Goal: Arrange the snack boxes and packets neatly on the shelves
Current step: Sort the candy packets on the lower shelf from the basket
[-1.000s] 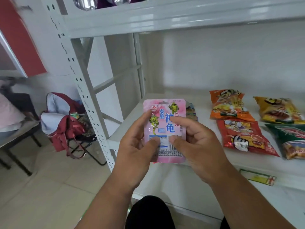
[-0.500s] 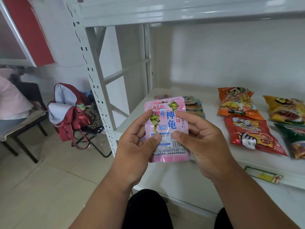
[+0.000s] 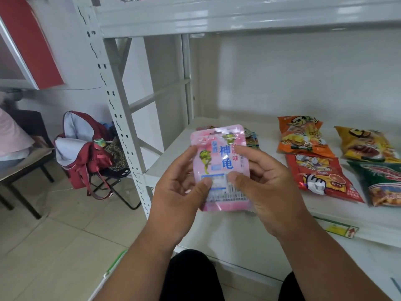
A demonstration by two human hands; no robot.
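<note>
Both hands hold one pink snack packet (image 3: 219,168) upright in front of the white shelf (image 3: 173,157), printed face toward the camera, blue characters and green cartoon figures on it. Left hand (image 3: 178,192) pinches the packet's left edge, thumb on the front near the lower middle, fingers curled behind. Right hand (image 3: 267,183) pinches the right edge the same way, thumb on the front, index finger laid across the upper right part. The two thumbs sit close together, not touching. Just behind the packet, on the shelf, a small stack of flat packets (image 3: 251,139) partly hidden, type unclear. Right of the right hand, lying flat on the shelf: orange chip bag (image 3: 303,137), red snack bag (image 3: 321,177) touching its near edge, yellow bag (image 3: 364,144) further right, green bag (image 3: 382,183) at the frame edge. Below the right wrist, a green-yellow label strip (image 3: 338,228) on the shelf's front lip. Left of the left hand, past the perforated shelf upright (image 3: 117,118), a red backpack (image 3: 82,153) sits open on a folding stool (image 3: 117,183) on the tiled floor.
</note>
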